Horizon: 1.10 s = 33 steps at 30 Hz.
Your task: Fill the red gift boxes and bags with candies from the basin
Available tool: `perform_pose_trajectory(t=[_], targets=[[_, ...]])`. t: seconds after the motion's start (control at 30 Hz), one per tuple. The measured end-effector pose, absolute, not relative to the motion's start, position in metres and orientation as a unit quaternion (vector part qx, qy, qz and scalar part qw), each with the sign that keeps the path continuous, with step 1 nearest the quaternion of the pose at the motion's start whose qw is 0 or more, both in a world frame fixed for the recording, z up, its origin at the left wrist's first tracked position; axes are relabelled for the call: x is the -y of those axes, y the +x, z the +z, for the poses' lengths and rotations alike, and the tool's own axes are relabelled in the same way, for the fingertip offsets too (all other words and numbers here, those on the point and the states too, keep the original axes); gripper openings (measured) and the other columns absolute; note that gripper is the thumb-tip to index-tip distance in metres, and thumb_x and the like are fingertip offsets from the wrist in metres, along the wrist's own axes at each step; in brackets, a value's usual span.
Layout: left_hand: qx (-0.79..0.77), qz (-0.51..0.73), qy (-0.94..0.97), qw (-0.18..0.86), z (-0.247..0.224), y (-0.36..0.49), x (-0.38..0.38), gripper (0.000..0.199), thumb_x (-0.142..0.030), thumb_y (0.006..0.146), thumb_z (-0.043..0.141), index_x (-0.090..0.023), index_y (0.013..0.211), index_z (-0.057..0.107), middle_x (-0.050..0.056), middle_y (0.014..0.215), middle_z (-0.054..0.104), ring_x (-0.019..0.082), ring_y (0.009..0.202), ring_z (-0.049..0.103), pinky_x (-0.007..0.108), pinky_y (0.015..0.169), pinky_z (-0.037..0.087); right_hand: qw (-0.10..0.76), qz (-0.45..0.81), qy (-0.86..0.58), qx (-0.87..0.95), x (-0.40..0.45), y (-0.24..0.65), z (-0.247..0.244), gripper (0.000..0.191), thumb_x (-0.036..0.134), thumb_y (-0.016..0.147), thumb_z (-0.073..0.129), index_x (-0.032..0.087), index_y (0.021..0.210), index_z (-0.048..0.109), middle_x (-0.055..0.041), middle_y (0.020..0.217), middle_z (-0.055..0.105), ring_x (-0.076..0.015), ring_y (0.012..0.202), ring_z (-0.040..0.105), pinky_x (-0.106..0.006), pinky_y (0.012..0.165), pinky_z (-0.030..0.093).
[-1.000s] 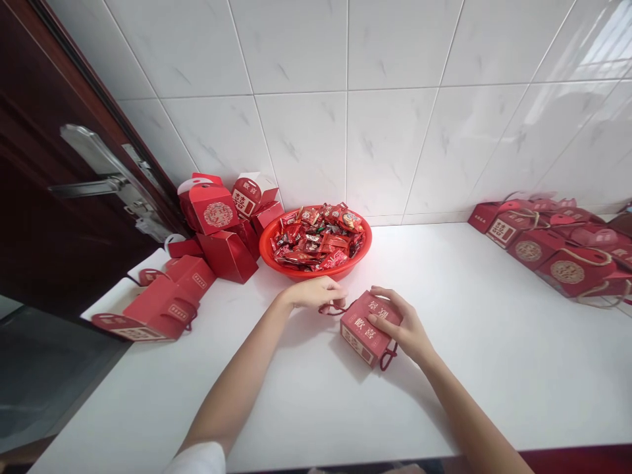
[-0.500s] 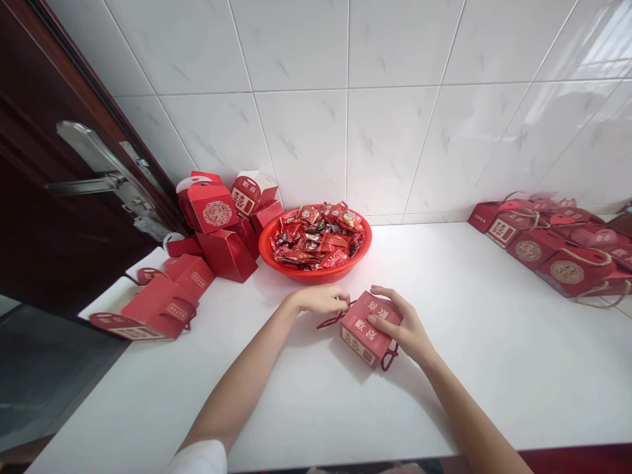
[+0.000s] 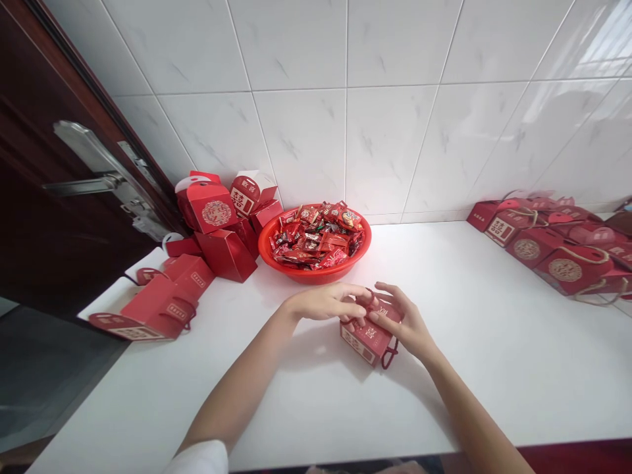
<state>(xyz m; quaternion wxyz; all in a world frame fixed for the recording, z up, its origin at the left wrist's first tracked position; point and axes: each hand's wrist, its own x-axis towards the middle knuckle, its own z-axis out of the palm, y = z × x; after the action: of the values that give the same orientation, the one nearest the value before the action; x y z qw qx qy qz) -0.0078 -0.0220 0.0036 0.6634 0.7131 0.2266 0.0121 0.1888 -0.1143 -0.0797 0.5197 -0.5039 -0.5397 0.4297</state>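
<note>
A small red gift box (image 3: 363,340) with gold characters stands on the white table in front of me. My left hand (image 3: 326,301) is over its top, fingers curled on a dark red cord handle (image 3: 371,296). From the right, my right hand (image 3: 405,324) grips the box, thumb on the top and fingers along the far side. A second cord loop (image 3: 390,355) hangs at the box's right side, below my right hand. Part of the top is hidden by my hands.
Behind the box stands a red plastic basin (image 3: 316,275) heaped with wrapped candies (image 3: 316,238). Several red boxes (image 3: 227,253) are piled at the left by a dark door (image 3: 29,131). More boxes with cords (image 3: 567,270) fill the right. A tiled wall (image 3: 390,145) backs the table.
My left hand has moved right, bringing the cord from the box's left side up over its top. My right hand and the box stay about where they were.
</note>
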Motion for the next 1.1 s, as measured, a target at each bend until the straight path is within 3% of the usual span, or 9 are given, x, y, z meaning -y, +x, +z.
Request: perform_pose_trajectory(t=[0.1, 0.23, 0.3, 0.4, 0.73, 0.83, 0.93, 1.1], targets=[[-0.241, 0.033, 0.748, 0.618, -0.001, -0.004, 0.025, 0.033, -0.033, 0.081, 0.072, -0.017, 0.109, 0.064, 0.007, 0.109, 0.064, 0.018, 0.090, 0.062, 0.029, 0.075, 0.050, 0.554, 0.354, -0.541, 0.524, 0.120, 0.202, -0.075, 0.049, 0.057, 0.081, 0.074, 0.026, 0.116, 0.060, -0.0110, 0.124, 0.066, -0.0286, 0.114, 0.066, -0.044, 0.095, 0.056], [-0.240, 0.031, 0.763, 0.600, -0.002, -0.005, 0.024, 0.039, -0.030, 0.078, 0.074, -0.016, 0.113, 0.065, 0.007, 0.113, 0.062, 0.016, 0.088, 0.058, 0.028, 0.076, 0.050, 0.562, 0.309, -0.600, 0.479, 0.141, 0.220, -0.079, 0.040, 0.060, 0.082, 0.072, 0.024, 0.094, 0.062, -0.0066, 0.090, 0.070, -0.0247, 0.087, 0.069, -0.041, 0.084, 0.056], [-0.241, 0.033, 0.764, 0.598, -0.002, -0.006, 0.023, 0.040, -0.030, 0.076, 0.075, -0.016, 0.113, 0.065, 0.007, 0.114, 0.062, 0.016, 0.087, 0.057, 0.029, 0.076, 0.050, 0.527, 0.355, -0.602, 0.483, 0.154, 0.221, -0.084, 0.041, 0.060, 0.083, 0.071, 0.024, 0.099, 0.060, -0.0045, 0.081, 0.071, -0.0241, 0.079, 0.069, -0.041, 0.082, 0.055], [-0.243, 0.040, 0.766, 0.594, -0.003, -0.006, 0.023, 0.041, -0.030, 0.075, 0.076, -0.016, 0.112, 0.065, 0.007, 0.115, 0.062, 0.016, 0.087, 0.057, 0.030, 0.076, 0.050, 0.479, 0.445, -0.571, 0.497, 0.172, 0.212, -0.088, 0.048, 0.060, 0.084, 0.071, 0.024, 0.112, 0.057, -0.0050, 0.084, 0.075, -0.0259, 0.080, 0.072, -0.043, 0.084, 0.055], [-0.240, 0.034, 0.779, 0.578, -0.003, -0.006, 0.024, 0.042, -0.029, 0.077, 0.074, -0.018, 0.116, 0.063, 0.006, 0.114, 0.062, 0.015, 0.086, 0.057, 0.030, 0.077, 0.049, 0.466, 0.580, -0.489, 0.456, 0.187, 0.214, -0.068, 0.075, 0.049, 0.083, 0.077, 0.026, 0.145, 0.041, -0.0099, 0.096, 0.076, -0.0269, 0.093, 0.071, -0.043, 0.086, 0.054], [-0.241, 0.028, 0.781, 0.575, -0.001, -0.006, 0.024, 0.036, -0.028, 0.078, 0.072, -0.018, 0.111, 0.063, 0.006, 0.114, 0.061, 0.015, 0.086, 0.057, 0.029, 0.077, 0.050, 0.461, 0.590, -0.481, 0.457, 0.184, 0.216, -0.068, 0.076, 0.049, 0.085, 0.075, 0.027, 0.147, 0.039, -0.0079, 0.091, 0.075, -0.0236, 0.083, 0.069, -0.039, 0.076, 0.054], [-0.244, 0.034, 0.779, 0.577, 0.000, -0.005, 0.025, 0.035, -0.029, 0.077, 0.074, -0.018, 0.109, 0.063, 0.006, 0.113, 0.062, 0.016, 0.086, 0.058, 0.028, 0.075, 0.050, 0.500, 0.557, -0.498, 0.437, 0.182, 0.214, -0.072, 0.068, 0.051, 0.081, 0.077, 0.024, 0.139, 0.052, -0.0075, 0.085, 0.073, -0.0218, 0.076, 0.064, -0.033, 0.065, 0.049], [-0.239, 0.031, 0.771, 0.589, 0.000, -0.004, 0.026, 0.036, -0.028, 0.077, 0.072, -0.018, 0.111, 0.064, 0.007, 0.111, 0.062, 0.016, 0.084, 0.059, 0.027, 0.071, 0.050, 0.577, 0.499, -0.495, 0.416, 0.179, 0.218, -0.069, 0.037, 0.049, 0.076, 0.079, 0.024, 0.104, 0.073, -0.0090, 0.087, 0.073, -0.0223, 0.076, 0.062, -0.033, 0.065, 0.048]])
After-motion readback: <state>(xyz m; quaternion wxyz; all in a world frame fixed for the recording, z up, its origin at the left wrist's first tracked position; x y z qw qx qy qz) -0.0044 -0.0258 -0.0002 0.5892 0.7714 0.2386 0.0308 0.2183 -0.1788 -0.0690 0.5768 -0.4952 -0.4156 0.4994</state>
